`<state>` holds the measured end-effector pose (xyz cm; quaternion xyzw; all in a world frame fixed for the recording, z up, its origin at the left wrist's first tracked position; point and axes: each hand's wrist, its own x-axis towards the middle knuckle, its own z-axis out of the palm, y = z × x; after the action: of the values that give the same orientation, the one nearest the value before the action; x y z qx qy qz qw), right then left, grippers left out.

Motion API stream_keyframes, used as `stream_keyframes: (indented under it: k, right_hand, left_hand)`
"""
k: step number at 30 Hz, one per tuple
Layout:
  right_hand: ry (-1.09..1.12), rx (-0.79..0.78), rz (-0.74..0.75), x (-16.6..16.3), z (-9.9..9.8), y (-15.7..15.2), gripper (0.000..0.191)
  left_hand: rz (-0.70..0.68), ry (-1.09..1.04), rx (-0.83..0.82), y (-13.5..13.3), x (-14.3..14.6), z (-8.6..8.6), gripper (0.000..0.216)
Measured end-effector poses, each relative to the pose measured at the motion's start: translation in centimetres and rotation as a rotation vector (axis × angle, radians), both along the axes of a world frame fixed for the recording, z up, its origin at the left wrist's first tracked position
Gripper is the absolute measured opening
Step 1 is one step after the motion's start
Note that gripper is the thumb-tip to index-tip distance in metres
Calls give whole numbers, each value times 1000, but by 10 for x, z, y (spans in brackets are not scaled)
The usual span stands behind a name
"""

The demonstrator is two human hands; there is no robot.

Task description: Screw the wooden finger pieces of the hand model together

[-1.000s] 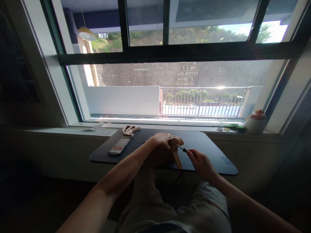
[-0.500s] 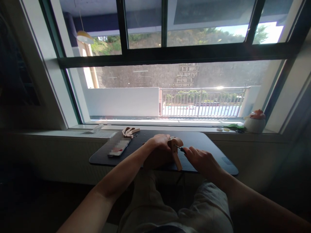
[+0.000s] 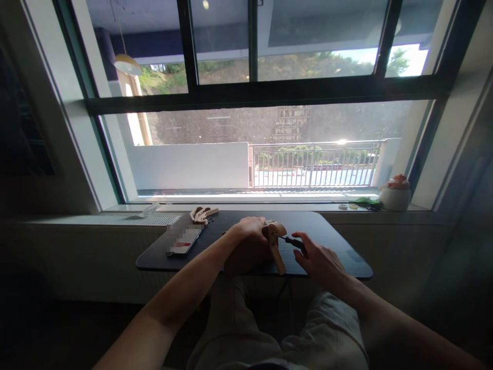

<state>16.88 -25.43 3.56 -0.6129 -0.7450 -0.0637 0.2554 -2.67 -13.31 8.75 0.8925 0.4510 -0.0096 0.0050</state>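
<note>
At the near edge of the dark table (image 3: 227, 226), my left hand (image 3: 252, 227) is closed around the upper part of a brown wooden piece (image 3: 276, 246) with a curved top and a straight leg slanting down. My right hand (image 3: 318, 257) holds a screwdriver (image 3: 295, 242) by its black handle, thumb and forefinger apart along it. The thin shaft points left, and its tip meets the side of the wooden piece near a dark hole. The left fingertips are hidden behind the wood.
More pale wooden parts (image 3: 201, 214) lie at the table's far left, with small dark bits like screws beside them. A phone-like flat object (image 3: 186, 241), partly blurred out, is nearer. A white pot (image 3: 395, 197) stands on the windowsill at right, by green leaves (image 3: 364, 202).
My right thumb and forefinger have loosened and spread, showing more of the screwdriver handle. The left hand keeps its hold on the wooden piece. The whole view has shifted slightly.
</note>
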Motion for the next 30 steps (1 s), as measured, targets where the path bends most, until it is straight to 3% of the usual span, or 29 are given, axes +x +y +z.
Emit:
stream_keyframes:
  k: [4,7,10,16,19,23,27,30]
  right_hand:
    - [-456,246,50,1,8,-1,19]
    - [-556,323,105,1,2,4,19]
    - [-399,251,102,-1,-6,7,20]
    - [317,-14,33,-4,-14,12,33]
    - [398,-44,36,-2,-10,13,38]
    - [106,9,2,2,0,9,34]
    - [-375,277,55,7,5,10,23]
    - [-554,382,116,8,2,14,22]
  left_hand:
    - [-4,-3,19,1,0,-1,65]
    - [0,0,20,0,0,-1,63]
    - [-1,7,19,-2,0,0,63]
    - [-6,20,28,-2,2,1,63]
    - [7,25,29,-1,2,0,66]
    - [2,18,13,-1,1,0,67]
    - [11,8,0,-6,0,2,66]
    - [15,2,-1,-9,0,4,64]
